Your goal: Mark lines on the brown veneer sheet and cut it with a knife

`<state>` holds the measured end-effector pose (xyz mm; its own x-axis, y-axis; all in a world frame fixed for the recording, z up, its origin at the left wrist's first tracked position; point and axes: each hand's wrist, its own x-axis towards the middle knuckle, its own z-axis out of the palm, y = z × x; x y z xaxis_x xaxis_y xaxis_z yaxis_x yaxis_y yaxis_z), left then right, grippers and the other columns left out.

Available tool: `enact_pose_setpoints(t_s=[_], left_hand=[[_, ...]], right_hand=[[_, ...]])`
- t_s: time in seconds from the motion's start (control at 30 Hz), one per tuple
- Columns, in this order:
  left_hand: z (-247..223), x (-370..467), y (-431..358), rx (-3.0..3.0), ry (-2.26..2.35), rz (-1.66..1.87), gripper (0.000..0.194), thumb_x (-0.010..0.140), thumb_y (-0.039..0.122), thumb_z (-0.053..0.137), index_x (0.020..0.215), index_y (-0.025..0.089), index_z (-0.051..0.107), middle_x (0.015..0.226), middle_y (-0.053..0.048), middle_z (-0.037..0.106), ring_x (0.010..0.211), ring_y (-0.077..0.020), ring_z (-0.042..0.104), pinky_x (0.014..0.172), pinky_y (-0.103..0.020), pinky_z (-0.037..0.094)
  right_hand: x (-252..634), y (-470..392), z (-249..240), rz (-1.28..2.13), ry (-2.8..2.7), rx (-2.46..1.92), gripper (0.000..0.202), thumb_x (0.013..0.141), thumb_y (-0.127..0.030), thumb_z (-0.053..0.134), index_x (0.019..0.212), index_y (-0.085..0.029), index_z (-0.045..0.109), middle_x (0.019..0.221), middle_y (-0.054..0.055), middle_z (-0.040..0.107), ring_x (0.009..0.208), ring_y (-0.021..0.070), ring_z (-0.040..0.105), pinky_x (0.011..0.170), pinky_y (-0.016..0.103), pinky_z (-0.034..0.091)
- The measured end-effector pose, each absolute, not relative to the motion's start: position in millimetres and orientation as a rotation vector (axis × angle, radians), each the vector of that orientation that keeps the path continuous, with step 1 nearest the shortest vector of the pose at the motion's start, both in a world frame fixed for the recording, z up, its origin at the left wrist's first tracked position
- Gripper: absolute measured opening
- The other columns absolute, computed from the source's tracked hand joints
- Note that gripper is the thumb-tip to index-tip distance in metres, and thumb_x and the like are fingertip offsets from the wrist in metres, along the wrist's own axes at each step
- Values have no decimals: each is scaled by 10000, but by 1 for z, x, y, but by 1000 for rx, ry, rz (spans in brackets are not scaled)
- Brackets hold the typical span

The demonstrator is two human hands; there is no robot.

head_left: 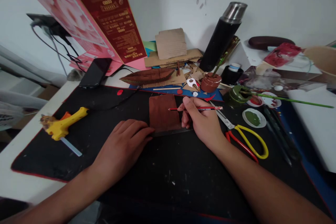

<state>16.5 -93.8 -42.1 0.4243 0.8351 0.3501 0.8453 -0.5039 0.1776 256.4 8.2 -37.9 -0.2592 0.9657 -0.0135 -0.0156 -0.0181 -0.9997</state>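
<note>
A square brown-painted cardboard piece [164, 111] lies flat on the black mat in front of me. Along its near edge runs a clear, ruler-like strip [169, 133]. My left hand [126, 141] is closed, fingers together, its fingertips on the left end of the strip beside the cardboard's lower left corner. Pinched in my right hand [199, 117] is a red-and-black pencil [174, 109], lying nearly level with its tip over the right part of the brown piece. The curled lower fingers of that hand rest by the cardboard's right edge.
Yellow-and-red-handled scissors [252, 140] lie right of my right hand. A yellow glue gun [63, 122] is at left. Behind are a brown boat-shaped piece [148, 77], a brown paint jar [210, 82], a green paint jar [239, 95] with a brush across it, and a black flask [220, 38].
</note>
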Motion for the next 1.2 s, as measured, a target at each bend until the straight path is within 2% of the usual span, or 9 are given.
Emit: enact_pose_setpoints(t_s=[0.6,1.0,1.2], left_hand=[[-36,22,-90,-2613,-1411,-448,224,1120,203,527,1218,163,725,1119,-94,773,964,-264,689,845,-416,493],[-42,20,-91,-2662,-1394,-442,263,1105,162,498,1265,154,707,1158,-122,742,986,-278,674,841,-420,561],[-41,17,-90,-2706,-1377,-474,305,1093,125,478,1298,159,700,1174,-121,734,996,-288,678,832,-443,587]], right_hand=[[259,10,-35,1424,-1386,-1101,434,1033,-595,641,815,-225,706,524,-49,583,460,114,588,453,247,446],[258,10,-34,1400,-1413,-1113,477,1015,-650,663,815,-221,717,520,-42,595,465,123,596,457,249,451],[259,10,-36,1403,-1420,-1110,451,1039,-615,638,817,-228,704,523,-41,591,470,123,592,464,256,453]])
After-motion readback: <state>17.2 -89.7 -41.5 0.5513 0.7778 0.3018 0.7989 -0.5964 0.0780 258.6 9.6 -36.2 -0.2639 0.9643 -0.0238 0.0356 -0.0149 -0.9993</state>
